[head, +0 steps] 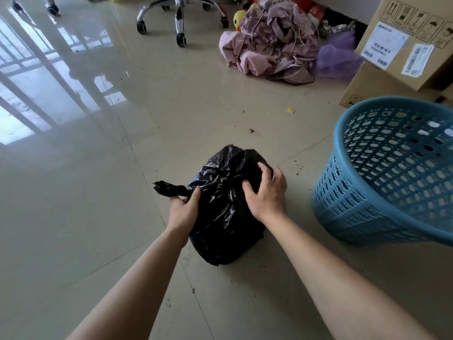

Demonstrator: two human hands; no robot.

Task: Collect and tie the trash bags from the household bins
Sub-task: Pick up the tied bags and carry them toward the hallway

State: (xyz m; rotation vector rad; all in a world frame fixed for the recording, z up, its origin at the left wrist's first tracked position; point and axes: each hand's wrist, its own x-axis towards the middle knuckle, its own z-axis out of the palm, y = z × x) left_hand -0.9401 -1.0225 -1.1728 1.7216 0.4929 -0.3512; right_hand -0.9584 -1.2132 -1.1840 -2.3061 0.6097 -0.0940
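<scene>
A full black trash bag (224,217) stands on the tiled floor in the lower middle of the head view, its top gathered and bunched. My left hand (182,212) grips a twisted tail of the bag (169,188) that sticks out to the left. My right hand (267,192) rests on the bag's upper right side with its fingers curled into the plastic near the gathered top. To the right a blue perforated plastic bin (367,204) leans with its opening toward me and holds no bag.
Cardboard boxes (402,52) stand stacked at the back right behind the bin. A heap of pink and purple cloth (272,45) lies at the back with a yellow toy (239,19). A wheeled chair base (180,18) is at the top. Crumbs dot the tiles.
</scene>
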